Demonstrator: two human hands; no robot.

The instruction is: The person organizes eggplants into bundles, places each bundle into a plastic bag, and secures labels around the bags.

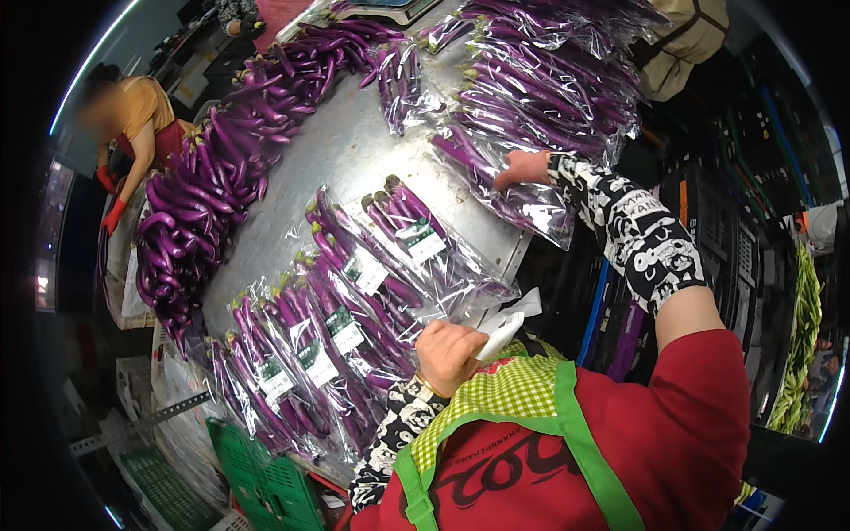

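Note:
My right hand point(524, 169) is closed on the edge of a clear plastic bag of eggplants point(487, 181), at the table's right side. My left hand point(449, 356), close to my body, grips a white roll point(502, 334) with a loose strip point(526, 305) sticking out. What is on the strip cannot be made out. In front of the left hand lies a row of bagged eggplants point(305, 345), each with a green and white label. Another labelled bag point(416, 234) rests farther up the row.
Bagged eggplants are piled at the far right point(549, 84). Loose eggplants point(204, 195) form a long heap along the left edge of the metal table point(328, 146). Across it, a person in orange gloves point(115, 212) bends over. Black crates point(722, 239) stand right; a green crate point(266, 482) sits near left.

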